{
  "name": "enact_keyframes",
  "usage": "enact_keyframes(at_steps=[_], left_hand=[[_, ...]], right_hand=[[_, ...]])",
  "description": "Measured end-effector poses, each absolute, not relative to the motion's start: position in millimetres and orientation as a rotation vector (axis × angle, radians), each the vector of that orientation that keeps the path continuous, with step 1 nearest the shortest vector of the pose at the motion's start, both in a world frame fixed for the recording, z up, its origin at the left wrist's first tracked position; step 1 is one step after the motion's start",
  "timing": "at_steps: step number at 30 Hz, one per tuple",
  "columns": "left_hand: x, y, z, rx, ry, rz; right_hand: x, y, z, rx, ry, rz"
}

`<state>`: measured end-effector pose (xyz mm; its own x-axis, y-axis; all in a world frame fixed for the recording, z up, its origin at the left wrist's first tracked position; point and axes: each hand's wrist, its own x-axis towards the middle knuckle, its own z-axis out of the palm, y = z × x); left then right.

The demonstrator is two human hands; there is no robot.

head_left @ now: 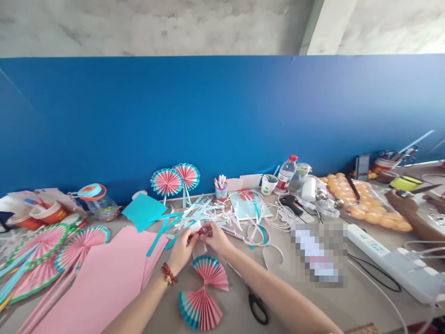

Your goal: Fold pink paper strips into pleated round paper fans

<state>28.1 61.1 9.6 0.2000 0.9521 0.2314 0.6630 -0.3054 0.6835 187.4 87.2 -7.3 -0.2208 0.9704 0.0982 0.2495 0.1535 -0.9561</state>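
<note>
Scissors (pixel 250 293) lie near the pleated fan (pixel 203 306), paper strips (pixel 200 211) beyond.

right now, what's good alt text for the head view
A person's left hand and right hand hold a small white-and-red object, just beyond a bow-tie-shaped, pleated pink-and-turquoise paper fan. Black-handled scissors and large pink paper sheets lie nearby. Farther back, two round, pleated pink-and-turquoise paper fans stand before a blue panel.

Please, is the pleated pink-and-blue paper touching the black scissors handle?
Apart. The head view shows bare table between the pleated paper and the scissors handle.
</note>
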Motion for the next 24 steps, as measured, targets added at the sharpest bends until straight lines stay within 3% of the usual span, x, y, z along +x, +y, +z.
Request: enact_keyframes(at_steps=[9,15,19,20,24], left_hand=[[49,71,56,2.092,1.340,1.006],[76,86,92,2.335,1.072,1.067],[57,49,76,2.415,1.257,0.670],[50,36,68,2.409,1.316,0.561],[31,-10,39,2.387,1.478,0.310]], right_hand=[[217,107,32,-1.145,-1.445,1.040],[312,148,66,-1.344,-1.290,0.717],[364,134,68,-1.515,-1.420,0.491],[368,124,66,-1.596,-1.597,0.251],[345,84,51,-1.515,-1.951,0.078]])
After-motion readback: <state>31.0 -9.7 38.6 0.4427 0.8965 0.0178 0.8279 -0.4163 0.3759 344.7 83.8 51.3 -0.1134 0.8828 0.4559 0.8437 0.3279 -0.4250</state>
